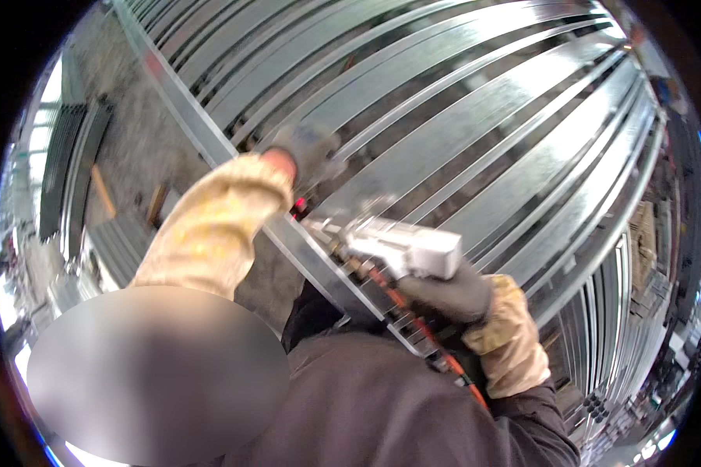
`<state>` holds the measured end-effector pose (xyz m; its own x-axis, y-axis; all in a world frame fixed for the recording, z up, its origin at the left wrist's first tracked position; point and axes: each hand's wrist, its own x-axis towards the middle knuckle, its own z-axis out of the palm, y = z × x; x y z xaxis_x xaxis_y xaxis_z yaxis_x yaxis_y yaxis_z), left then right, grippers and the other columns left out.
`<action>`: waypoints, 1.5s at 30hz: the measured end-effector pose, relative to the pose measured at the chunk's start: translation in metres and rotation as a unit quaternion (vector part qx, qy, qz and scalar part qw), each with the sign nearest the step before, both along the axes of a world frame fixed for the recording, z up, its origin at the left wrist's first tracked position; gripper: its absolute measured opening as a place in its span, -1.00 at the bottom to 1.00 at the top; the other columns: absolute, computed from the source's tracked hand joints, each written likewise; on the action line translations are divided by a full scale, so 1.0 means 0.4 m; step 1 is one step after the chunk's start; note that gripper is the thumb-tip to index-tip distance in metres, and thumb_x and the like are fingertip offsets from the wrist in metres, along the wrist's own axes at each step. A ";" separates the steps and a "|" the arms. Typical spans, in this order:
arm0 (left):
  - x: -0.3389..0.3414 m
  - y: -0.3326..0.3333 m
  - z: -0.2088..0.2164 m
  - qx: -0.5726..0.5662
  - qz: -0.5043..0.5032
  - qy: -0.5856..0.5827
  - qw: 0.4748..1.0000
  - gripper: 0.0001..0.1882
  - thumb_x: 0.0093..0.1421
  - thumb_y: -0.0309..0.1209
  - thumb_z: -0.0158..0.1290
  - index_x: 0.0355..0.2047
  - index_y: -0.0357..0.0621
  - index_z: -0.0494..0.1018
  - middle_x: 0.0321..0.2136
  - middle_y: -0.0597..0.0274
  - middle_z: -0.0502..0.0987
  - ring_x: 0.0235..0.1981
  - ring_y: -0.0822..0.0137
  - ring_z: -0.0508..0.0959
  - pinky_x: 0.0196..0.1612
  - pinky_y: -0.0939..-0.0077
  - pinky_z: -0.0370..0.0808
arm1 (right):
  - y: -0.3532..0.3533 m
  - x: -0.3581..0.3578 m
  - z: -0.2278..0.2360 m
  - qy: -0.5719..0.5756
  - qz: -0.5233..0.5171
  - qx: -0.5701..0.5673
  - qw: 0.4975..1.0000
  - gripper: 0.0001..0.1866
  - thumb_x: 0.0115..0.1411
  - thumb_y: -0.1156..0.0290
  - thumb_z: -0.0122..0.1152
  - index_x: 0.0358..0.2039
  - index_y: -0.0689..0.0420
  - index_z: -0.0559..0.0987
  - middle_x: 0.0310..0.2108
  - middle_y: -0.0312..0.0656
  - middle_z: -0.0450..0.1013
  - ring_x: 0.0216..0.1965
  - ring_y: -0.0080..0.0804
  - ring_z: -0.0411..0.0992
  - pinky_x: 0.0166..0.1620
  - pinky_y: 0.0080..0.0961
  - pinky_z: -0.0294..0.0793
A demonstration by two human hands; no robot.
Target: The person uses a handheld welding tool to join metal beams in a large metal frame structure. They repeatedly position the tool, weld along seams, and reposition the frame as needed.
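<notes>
My right hand (453, 294), in a dark glove with a tan cuff, is closed on a white, boxy hand tool (413, 245). The tool's narrow metal front end points left toward the edge rail (313, 253) of a metal frame. A small red glow shows by that rail, near the tip. An orange-red hose (422, 323) runs beside the rail toward my right forearm. My left hand (308, 152), in a grey glove, is over the frame next to the same rail. Motion blurs its fingers, and whether it holds anything cannot be made out.
Long silvery metal slats (459, 148) fan out across the frame beyond my hands, with gaps between them. Dark metal profiles (74, 171) are stacked at the left over a grey floor (121, 101). More long profiles (611, 311) lie at the right.
</notes>
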<state>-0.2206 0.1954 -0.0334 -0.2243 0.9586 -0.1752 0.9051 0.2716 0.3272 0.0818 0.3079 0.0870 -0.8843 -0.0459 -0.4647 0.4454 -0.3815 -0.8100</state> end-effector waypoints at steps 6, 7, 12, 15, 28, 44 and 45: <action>0.006 0.044 0.019 -0.092 -0.005 -0.003 0.996 -0.49 0.12 0.12 0.16 -0.50 -0.13 0.57 -0.47 -0.03 0.59 -0.33 -0.04 0.61 -0.20 0.14 0.51 | 0.030 -0.031 0.037 -0.135 -0.007 0.030 0.990 -0.36 0.22 0.46 0.31 0.29 0.22 0.34 -0.17 -0.28 0.51 -0.25 -0.61 0.45 -0.18 -0.56 0.51; 0.007 0.044 0.016 -0.087 -0.009 -0.005 0.996 -0.49 0.12 0.13 0.17 -0.50 -0.12 0.56 -0.48 -0.02 0.58 -0.34 -0.04 0.61 -0.21 0.14 0.51 | 0.041 -0.028 0.058 -0.143 -0.009 0.006 0.990 -0.36 0.21 0.47 0.31 0.29 0.23 0.34 -0.20 -0.28 0.51 -0.29 -0.63 0.44 -0.23 -0.57 0.51; 0.016 0.053 0.032 -0.062 -0.023 -0.003 0.998 -0.49 0.11 0.14 0.17 -0.54 -0.11 0.53 -0.52 0.01 0.55 -0.38 -0.01 0.59 -0.25 0.12 0.49 | 0.060 -0.014 0.040 -0.129 -0.018 0.014 0.991 -0.39 0.23 0.43 0.33 0.27 0.23 0.37 -0.21 -0.28 0.51 -0.29 -0.62 0.46 -0.22 -0.58 0.53; 0.019 0.061 0.050 -0.094 -0.022 0.009 0.995 -0.49 0.11 0.14 0.17 -0.55 -0.10 0.52 -0.53 0.03 0.54 -0.38 0.00 0.59 -0.26 0.14 0.48 | 0.063 -0.002 0.012 -0.115 -0.014 0.071 0.991 -0.40 0.25 0.36 0.35 0.25 0.23 0.39 -0.21 -0.28 0.52 -0.28 -0.63 0.46 -0.21 -0.57 0.55; 0.006 0.075 0.034 -0.154 -0.013 0.017 0.988 -0.53 0.13 0.14 0.18 -0.41 -0.04 0.62 -0.42 0.09 0.64 -0.33 0.08 0.66 -0.22 0.19 0.55 | 0.071 -0.035 0.001 -0.092 -0.006 0.045 0.995 -0.51 0.27 0.33 0.35 0.14 0.24 0.48 -0.13 -0.25 0.53 -0.16 -0.57 0.46 -0.08 -0.53 0.52; 0.005 0.075 0.029 -0.152 -0.009 0.034 0.988 -0.55 0.12 0.14 0.20 -0.40 0.01 0.62 -0.46 0.13 0.62 -0.36 0.13 0.65 -0.24 0.22 0.55 | 0.074 -0.079 -0.046 -0.052 -0.007 0.079 0.996 -0.55 0.31 0.30 0.31 0.12 0.26 0.50 -0.08 -0.17 0.56 -0.08 -0.47 0.52 0.02 -0.48 0.54; 0.006 0.077 0.031 -0.163 -0.003 0.039 0.986 -0.56 0.12 0.13 0.21 -0.39 0.01 0.62 -0.46 0.14 0.62 -0.36 0.13 0.65 -0.24 0.22 0.55 | 0.072 -0.077 -0.060 -0.064 -0.020 0.052 0.996 -0.53 0.31 0.25 0.32 0.11 0.27 0.51 -0.06 -0.16 0.57 -0.04 -0.45 0.53 0.07 -0.45 0.54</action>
